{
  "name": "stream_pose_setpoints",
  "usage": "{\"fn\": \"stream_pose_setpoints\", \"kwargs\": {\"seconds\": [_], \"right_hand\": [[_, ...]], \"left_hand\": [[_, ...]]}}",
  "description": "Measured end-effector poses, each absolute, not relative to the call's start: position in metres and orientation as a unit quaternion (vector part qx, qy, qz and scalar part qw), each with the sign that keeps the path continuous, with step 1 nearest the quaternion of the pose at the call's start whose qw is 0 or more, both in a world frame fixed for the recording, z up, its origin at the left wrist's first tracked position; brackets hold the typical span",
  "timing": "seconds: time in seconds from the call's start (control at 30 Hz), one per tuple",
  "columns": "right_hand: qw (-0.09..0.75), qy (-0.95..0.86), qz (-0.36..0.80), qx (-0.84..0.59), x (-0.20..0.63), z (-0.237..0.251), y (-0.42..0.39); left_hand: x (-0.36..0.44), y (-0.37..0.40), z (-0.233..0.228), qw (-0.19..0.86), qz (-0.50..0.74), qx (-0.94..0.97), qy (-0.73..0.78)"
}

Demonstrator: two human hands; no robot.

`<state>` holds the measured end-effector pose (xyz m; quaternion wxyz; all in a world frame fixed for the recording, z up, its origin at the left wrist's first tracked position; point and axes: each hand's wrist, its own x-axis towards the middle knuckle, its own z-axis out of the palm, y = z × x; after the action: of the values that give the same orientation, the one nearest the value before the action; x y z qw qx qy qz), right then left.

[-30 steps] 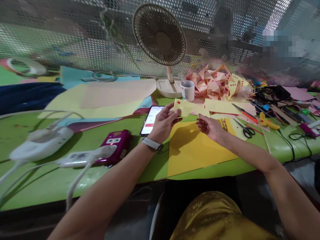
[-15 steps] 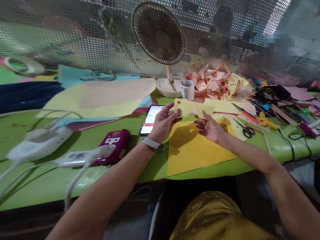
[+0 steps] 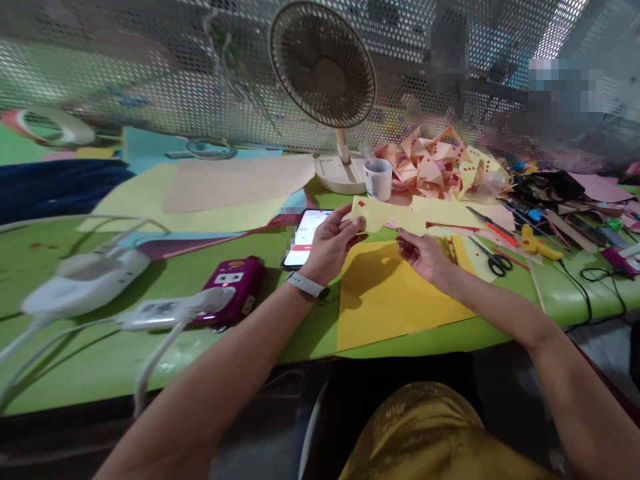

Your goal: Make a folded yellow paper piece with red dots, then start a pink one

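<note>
Holding a pale yellow strip point(image 3: 387, 217) up over the green table point(image 3: 75, 347), just above the orange sheet point(image 3: 395, 293). Left hand point(image 3: 330, 247) at 9 o'clock of the strip, thumb and fingers pinched on its end, where a small red mark shows. Right hand point(image 3: 425, 255) at 3 o'clock, fingertips closed on the other end from below. Strip stretched roughly level between the two, clear of the sheet.

Judged as the shaping or folding step on the strip, midway: strip flat, no crease visible yet. Next move likely calls for a firm pinch on one end while the other end turns or folds over, with edges kept lined up so the paper does not skew or tear.

Around: phone point(image 3: 305, 237) at 9 o'clock of the left hand, screen lit. Fan point(image 3: 325, 67) and cup point(image 3: 377, 179) at 12 o'clock. Pile of folded paper pieces point(image 3: 435, 163) at 1 o'clock. Scissors point(image 3: 493, 260) and glue gun point(image 3: 537, 243) at 3 o'clock. Magenta box point(image 3: 233, 290) and power strip point(image 3: 170, 313) at 8 o'clock.
</note>
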<state>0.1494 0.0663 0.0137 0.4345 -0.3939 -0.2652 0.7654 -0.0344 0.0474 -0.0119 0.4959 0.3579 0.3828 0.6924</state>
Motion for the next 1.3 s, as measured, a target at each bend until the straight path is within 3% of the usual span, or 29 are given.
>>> {"fn": "stream_pose_setpoints", "kwargs": {"seconds": [0.33,0.63,1.03,1.17,1.3], "right_hand": [[0.421,-0.282,0.775,-0.377,0.153,0.004,0.070],[0.344,-0.345,0.784,-0.385,0.171,0.003,0.069],[0.335,-0.369,0.774,-0.391,0.173,-0.001,0.057],[0.262,-0.457,0.759,-0.382,0.201,0.003,0.058],[0.151,-0.620,0.670,-0.379,0.259,0.019,0.071]], "left_hand": [[-0.034,0.047,-0.011,0.498,0.693,0.353,0.385],[-0.034,0.047,-0.012,0.497,0.688,0.360,0.387],[-0.037,0.049,-0.015,0.501,0.696,0.351,0.375],[-0.042,0.054,-0.018,0.480,0.726,0.329,0.366],[-0.052,0.063,-0.024,0.439,0.772,0.287,0.359]]}}
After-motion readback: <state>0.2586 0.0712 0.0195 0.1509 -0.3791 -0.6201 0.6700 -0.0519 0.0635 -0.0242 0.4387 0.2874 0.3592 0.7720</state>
